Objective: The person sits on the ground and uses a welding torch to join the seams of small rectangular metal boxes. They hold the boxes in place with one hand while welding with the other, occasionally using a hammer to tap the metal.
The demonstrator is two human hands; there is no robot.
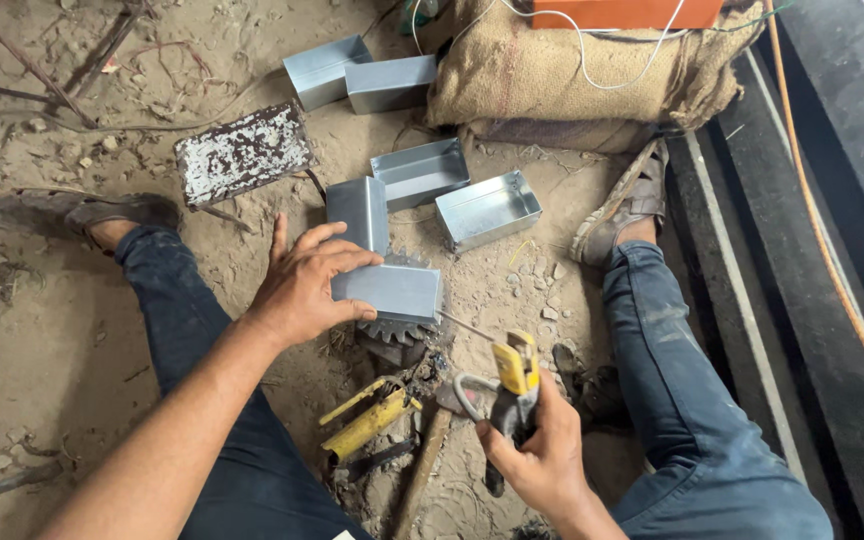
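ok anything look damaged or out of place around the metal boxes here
One thing: the flat metal plate on the dirt past the left hand is badly worn, its dark surface flaking in white patches. The folded sheet-metal boxes look clean and undented, though scattered at odd angles.

Left hand (304, 285) grips 1 folded sheet-metal box (384, 290) resting on a toothed gear (399, 328) (partly hidden); right hand (542, 455) holds a yellow-handled tool (515, 385).

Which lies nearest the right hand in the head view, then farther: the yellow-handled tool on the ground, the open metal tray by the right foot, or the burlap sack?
1. Yellow-handled tool, left of the right hand.
2. Open metal tray, ahead.
3. Burlap sack, farthest, at top.
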